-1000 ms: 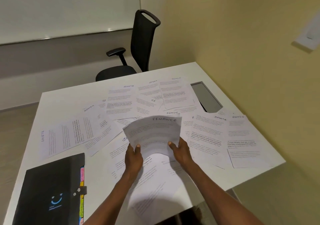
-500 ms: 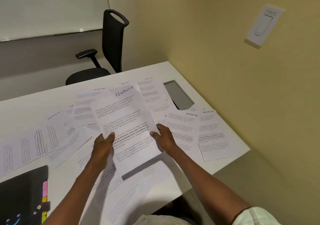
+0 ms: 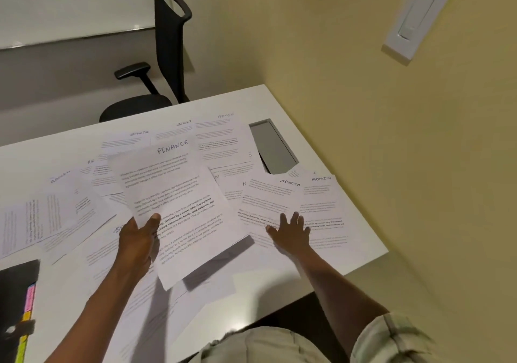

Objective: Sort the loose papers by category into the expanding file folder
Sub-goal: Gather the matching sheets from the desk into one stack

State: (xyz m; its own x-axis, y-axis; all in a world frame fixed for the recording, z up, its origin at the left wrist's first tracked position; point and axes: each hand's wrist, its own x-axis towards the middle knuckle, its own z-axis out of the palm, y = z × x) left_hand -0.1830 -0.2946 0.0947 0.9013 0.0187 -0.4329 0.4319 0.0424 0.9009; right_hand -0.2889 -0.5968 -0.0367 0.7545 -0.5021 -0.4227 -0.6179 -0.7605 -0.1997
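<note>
While the left hand (image 3: 137, 239) pinches the FINANCE sheet (image 3: 179, 208) by its left edge, lifted over the loose papers (image 3: 70, 211), the right hand (image 3: 291, 229) lies flat with fingers spread on the SPORTS sheet (image 3: 268, 203) near the table (image 3: 361, 256)'s right edge. The black expanding folder (image 3: 15, 292) sits at the near-left corner, coloured tabs showing. Bare tabletop lies along the far edge.

Left hand (image 3: 138, 239) raised, thumb pinching a sheet (image 3: 179, 208), right hand (image 3: 291, 229) palm down, fingers spread flat, both forearms extended forward
</note>
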